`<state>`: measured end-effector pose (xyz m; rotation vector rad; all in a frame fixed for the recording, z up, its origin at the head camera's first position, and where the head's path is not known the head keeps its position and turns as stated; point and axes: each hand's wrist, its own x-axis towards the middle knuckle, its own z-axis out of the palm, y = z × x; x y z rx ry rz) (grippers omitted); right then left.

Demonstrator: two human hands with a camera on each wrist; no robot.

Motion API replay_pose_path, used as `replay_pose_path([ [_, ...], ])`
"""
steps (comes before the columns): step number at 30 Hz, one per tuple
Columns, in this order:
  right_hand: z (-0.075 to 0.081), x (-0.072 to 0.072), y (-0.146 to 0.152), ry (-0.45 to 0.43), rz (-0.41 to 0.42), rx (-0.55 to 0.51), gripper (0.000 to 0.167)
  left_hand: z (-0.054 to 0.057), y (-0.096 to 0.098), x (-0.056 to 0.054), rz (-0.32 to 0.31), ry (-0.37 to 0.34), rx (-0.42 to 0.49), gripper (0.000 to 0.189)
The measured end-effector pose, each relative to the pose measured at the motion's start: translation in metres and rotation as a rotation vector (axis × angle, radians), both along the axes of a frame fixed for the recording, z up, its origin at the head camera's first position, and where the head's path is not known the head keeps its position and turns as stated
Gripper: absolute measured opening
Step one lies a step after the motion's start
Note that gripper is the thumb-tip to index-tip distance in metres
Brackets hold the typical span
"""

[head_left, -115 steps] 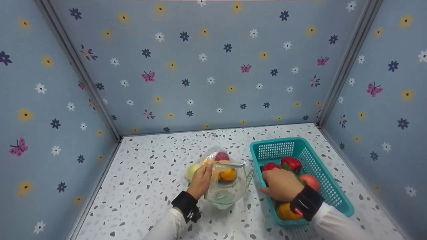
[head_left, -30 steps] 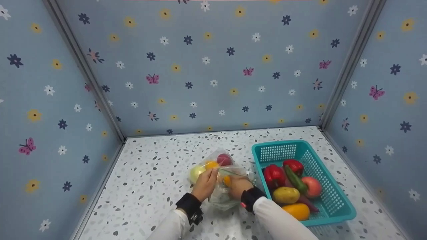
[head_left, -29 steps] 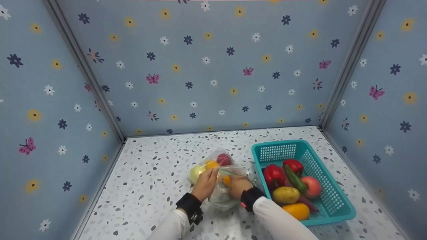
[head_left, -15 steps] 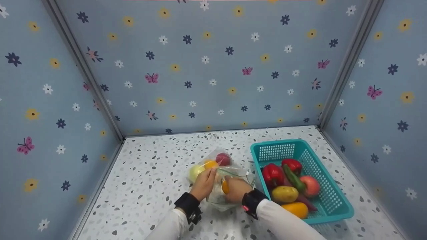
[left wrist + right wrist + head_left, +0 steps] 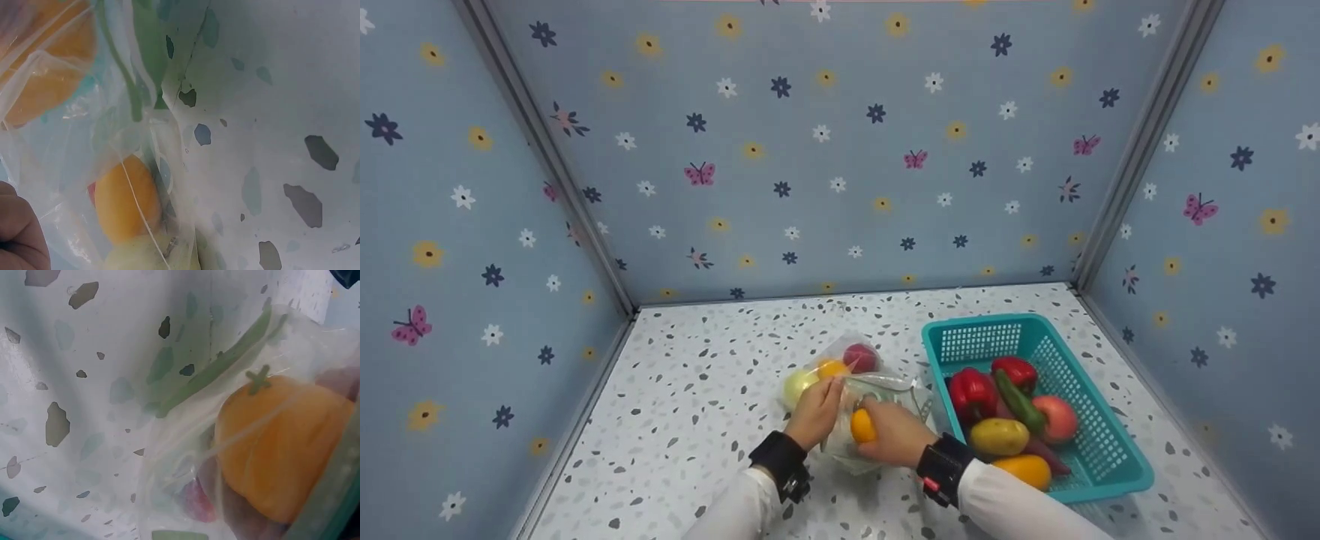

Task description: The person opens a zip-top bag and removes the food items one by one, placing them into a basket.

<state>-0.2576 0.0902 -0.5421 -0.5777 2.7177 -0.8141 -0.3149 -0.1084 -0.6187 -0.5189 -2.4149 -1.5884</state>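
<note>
My left hand (image 5: 814, 411) pinches the near-left edge of a clear plastic zip bag (image 5: 846, 456) with a green seal strip. My right hand (image 5: 896, 433) grips a round orange (image 5: 862, 425) at the bag's mouth, fingers curled over its far side. In the right wrist view the orange (image 5: 281, 444) shows through the plastic. Inside the bag's far part lie a pale green round item (image 5: 798, 388), a yellow-orange fruit (image 5: 832, 368) and a dark red round one (image 5: 860, 358). The left wrist view shows the yellow-orange fruit (image 5: 128, 199) behind creased film and part of my left hand (image 5: 19, 230).
A teal mesh basket (image 5: 1112, 476) stands right of the bag, holding red bell peppers (image 5: 973, 394), a long green vegetable (image 5: 1020, 401), a pinkish apple (image 5: 1056, 418), a potato (image 5: 999, 437), a yellow-orange fruit (image 5: 1026, 471) and a purplish root. Patterned walls border the speckled tabletop.
My right hand has left the basket for the bag's mouth. Over the last second it shifts slightly, and more of the orange shows, lower and nearer me. My left hand keeps its pinch.
</note>
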Motion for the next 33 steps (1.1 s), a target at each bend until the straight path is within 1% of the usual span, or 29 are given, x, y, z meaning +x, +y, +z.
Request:
replay_pose_path([
  [1,0.003,0.002,0.001,-0.008,0.003,-0.005,0.062,0.002,0.0,0.001,-0.015,0.011,0.01,0.04],
  [2,0.006,0.003,0.002,-0.015,0.004,-0.008,0.063,-0.001,0.0,-0.001,-0.004,0.022,0.0,0.04],
  [3,0.009,0.005,0.003,-0.019,0.007,-0.017,0.063,-0.002,0.0,-0.001,-0.001,0.013,-0.001,0.04],
  [4,0.012,0.008,0.004,-0.019,0.012,-0.032,0.063,-0.006,-0.001,-0.004,0.01,0.004,-0.003,0.039],
  [5,0.015,0.01,0.006,-0.017,0.015,-0.046,0.063,-0.017,-0.002,-0.011,0.007,0.007,0.017,0.038],
  [6,0.018,0.012,0.007,-0.008,0.019,-0.064,0.061,-0.018,-0.001,-0.012,0.018,-0.019,0.015,0.038],
  [8,0.024,0.015,0.009,0.011,0.018,-0.094,0.059,-0.029,-0.001,-0.018,0.039,-0.036,0.015,0.037],
  [9,0.027,0.017,0.01,0.025,0.018,-0.112,0.056,-0.03,-0.002,-0.019,0.041,-0.038,0.021,0.037],
  [11,0.034,0.019,0.013,0.053,0.013,-0.136,0.054,-0.012,-0.002,-0.006,0.022,0.003,0.014,0.039],
  [12,0.037,0.02,0.015,0.063,0.008,-0.147,0.053,-0.01,-0.002,-0.004,0.034,-0.003,0.01,0.039],
  [14,0.042,0.02,0.02,0.082,-0.001,-0.163,0.054,-0.007,-0.002,-0.002,0.054,0.018,-0.011,0.04],
  [16,0.047,0.02,0.025,0.103,-0.007,-0.176,0.055,-0.003,-0.002,0.001,0.074,0.009,-0.037,0.039],
  [17,0.049,0.02,0.028,0.109,-0.013,-0.177,0.056,-0.013,-0.002,-0.006,0.094,-0.013,-0.044,0.038],
  [18,0.051,0.02,0.032,0.12,-0.018,-0.178,0.056,-0.02,-0.003,-0.011,0.095,-0.021,-0.045,0.039],
  [20,0.054,0.019,0.039,0.137,-0.036,-0.177,0.057,-0.02,-0.004,-0.01,0.092,-0.025,-0.049,0.039],
  [24,0.059,0.02,0.056,0.18,-0.092,-0.163,0.058,-0.017,-0.008,-0.008,0.033,0.016,0.001,0.042],
  [25,0.061,0.02,0.06,0.196,-0.106,-0.159,0.059,-0.019,-0.008,-0.009,0.049,0.003,0.0,0.041],
  [26,0.062,0.02,0.064,0.213,-0.118,-0.156,0.059,-0.02,-0.008,-0.009,0.049,0.003,0.001,0.041],
  [27,0.063,0.02,0.068,0.231,-0.13,-0.155,0.06,-0.021,-0.009,-0.01,0.058,-0.016,-0.003,0.04],
  [28,0.064,0.019,0.073,0.247,-0.141,-0.153,0.06,-0.023,-0.009,-0.011,0.078,-0.025,-0.018,0.039],
  [30,0.066,0.018,0.082,0.265,-0.167,-0.157,0.061,-0.024,-0.009,-0.013,0.096,-0.052,-0.03,0.039],
  [31,0.067,0.017,0.087,0.272,-0.179,-0.158,0.061,-0.025,-0.009,-0.013,0.108,-0.052,-0.037,0.038],
  [32,0.068,0.016,0.092,0.273,-0.192,-0.16,0.061,-0.016,-0.01,-0.007,0.094,-0.033,-0.04,0.038],
  [33,0.069,0.015,0.097,0.27,-0.207,-0.161,0.062,-0.014,-0.01,-0.006,0.08,-0.031,-0.033,0.038],
])
